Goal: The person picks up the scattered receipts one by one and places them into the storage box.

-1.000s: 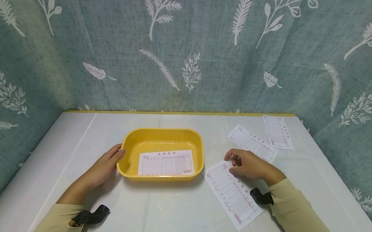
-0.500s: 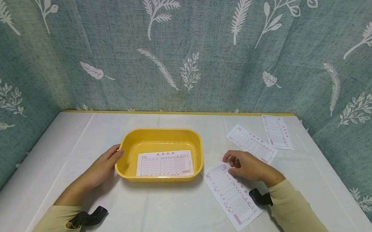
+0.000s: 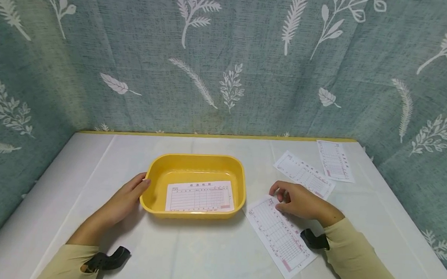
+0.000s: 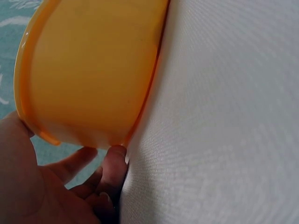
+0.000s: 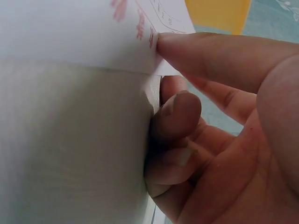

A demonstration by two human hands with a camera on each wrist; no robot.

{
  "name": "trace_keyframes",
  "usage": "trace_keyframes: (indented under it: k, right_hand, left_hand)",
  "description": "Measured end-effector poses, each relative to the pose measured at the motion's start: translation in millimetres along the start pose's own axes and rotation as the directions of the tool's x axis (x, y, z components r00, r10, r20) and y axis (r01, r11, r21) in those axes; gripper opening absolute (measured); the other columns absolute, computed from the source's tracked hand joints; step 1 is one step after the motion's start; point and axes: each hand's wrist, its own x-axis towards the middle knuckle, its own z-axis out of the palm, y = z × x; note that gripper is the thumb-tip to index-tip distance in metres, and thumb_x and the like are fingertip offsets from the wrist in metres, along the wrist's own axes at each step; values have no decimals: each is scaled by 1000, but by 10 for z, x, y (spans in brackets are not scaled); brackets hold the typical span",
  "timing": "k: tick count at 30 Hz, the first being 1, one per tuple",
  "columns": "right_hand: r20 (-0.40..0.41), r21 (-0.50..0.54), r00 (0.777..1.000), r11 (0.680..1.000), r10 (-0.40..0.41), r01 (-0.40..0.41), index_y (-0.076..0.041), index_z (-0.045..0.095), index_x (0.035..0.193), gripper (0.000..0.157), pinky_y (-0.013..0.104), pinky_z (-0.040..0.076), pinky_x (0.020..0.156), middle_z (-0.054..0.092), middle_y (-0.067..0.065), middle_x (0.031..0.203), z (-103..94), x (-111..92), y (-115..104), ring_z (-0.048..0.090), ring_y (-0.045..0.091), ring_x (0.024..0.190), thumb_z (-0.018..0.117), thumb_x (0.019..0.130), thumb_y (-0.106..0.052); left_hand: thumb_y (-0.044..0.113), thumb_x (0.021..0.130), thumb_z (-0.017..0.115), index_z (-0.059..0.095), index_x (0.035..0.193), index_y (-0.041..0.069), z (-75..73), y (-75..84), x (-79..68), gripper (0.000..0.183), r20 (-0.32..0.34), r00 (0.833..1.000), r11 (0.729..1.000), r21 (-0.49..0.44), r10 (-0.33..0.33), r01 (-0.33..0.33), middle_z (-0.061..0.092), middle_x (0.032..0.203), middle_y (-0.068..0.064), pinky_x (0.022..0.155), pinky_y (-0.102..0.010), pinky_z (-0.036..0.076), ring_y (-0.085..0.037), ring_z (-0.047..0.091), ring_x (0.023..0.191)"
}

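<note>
Blue-green cloth (image 3: 271, 91) with white leaves (image 3: 114, 83) hangs behind and beside a white table (image 3: 210, 250). A yellow strip (image 3: 223, 135), maybe wood, runs along the table's back edge.

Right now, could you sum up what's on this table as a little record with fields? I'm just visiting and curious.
Left hand: grips the left end of the yellow tray
Right hand: thumb touching the nearest loose sheet
In the tray: one printed sheet, grid side up
Sheets outside the tray: three, the nearest plus a middle sheet and a farthest sheet behind it
Surface: white table
Backdrop: blue-green cloth with white leaves
</note>
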Motion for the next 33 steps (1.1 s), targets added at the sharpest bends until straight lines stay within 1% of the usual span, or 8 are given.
trace_keyframes:
  k: [4, 10, 15, 18, 25, 27, 30, 33]
  right_hand:
    - [3, 11, 1000, 1000, 4, -4, -14, 58, 116, 33, 21, 41, 59, 54, 0, 87, -2, -1, 12, 49, 12, 68, 71, 87, -2]
    - [16, 23, 1000, 999, 25, -25, -14, 57, 128, 44, 22, 41, 60, 54, 1, 88, 4, 17, 19, 49, 14, 70, 72, 87, -3]
    - [-2, 14, 1000, 1000, 16, -16, -15, 56, 129, 47, 22, 41, 61, 54, 0, 84, 3, 9, 29, 50, 14, 70, 73, 87, -2]
    - [-9, 22, 1000, 1000, 15, -15, -15, 57, 127, 46, 22, 42, 62, 54, 0, 83, 7, 8, 31, 50, 14, 71, 73, 86, -2]
    - [-14, 45, 999, 998, 49, -49, -10, 61, 117, 34, 22, 43, 61, 55, -1, 79, -4, 14, 19, 52, 14, 71, 74, 85, -3]
    - [-24, 47, 999, 998, 40, -39, -8, 63, 110, 28, 22, 43, 61, 56, -1, 77, -16, 18, 21, 52, 13, 71, 75, 84, -4]
    - [-32, 39, 999, 999, 18, -16, -8, 64, 95, 18, 21, 42, 61, 54, -2, 73, -24, 21, 37, 51, 12, 70, 77, 82, -5]
    - [-26, 34, 1000, 999, 7, -6, -10, 63, 83, 15, 21, 42, 61, 53, -3, 71, -22, 17, 55, 51, 11, 70, 78, 82, -8]
  left_hand:
    - [49, 107, 32, 27, 155, 4, 13, -4, 8, 65, -12, 999, 1000, -8, 30, -30, 35, 157, -24, 118, -67, 18, -44, 25, 148]
    - [51, 107, 30, 24, 157, 5, 17, -20, -9, 68, -3, 1000, 1000, 3, 0, 0, 31, 159, -23, 118, -68, 17, -45, 22, 149]
    - [50, 107, 31, 24, 157, 5, 14, -16, 2, 67, -9, 1000, 1000, 2, 15, -15, 31, 159, -24, 118, -68, 16, -45, 21, 150]
    - [49, 107, 31, 25, 156, 5, 8, -17, 4, 66, -10, 1000, 1000, 8, 18, -18, 32, 159, -24, 118, -68, 17, -45, 22, 149]
    - [50, 107, 30, 22, 157, 5, -4, 3, -11, 68, -2, 1000, 1000, 22, 3, -3, 30, 160, -24, 118, -68, 17, -46, 21, 149]
    - [50, 107, 30, 22, 157, 5, -12, 12, -6, 68, -7, 1000, 1000, 23, 6, -6, 29, 160, -24, 118, -68, 16, -46, 20, 150]
    - [51, 107, 29, 22, 158, 5, -13, 17, 2, 69, -8, 1000, 1000, 25, 4, -3, 28, 161, -24, 118, -68, 15, -46, 19, 150]
    - [50, 107, 30, 23, 157, 4, -7, 10, 7, 68, -5, 1000, 1000, 22, 5, -5, 29, 160, -24, 118, -68, 16, -46, 20, 150]
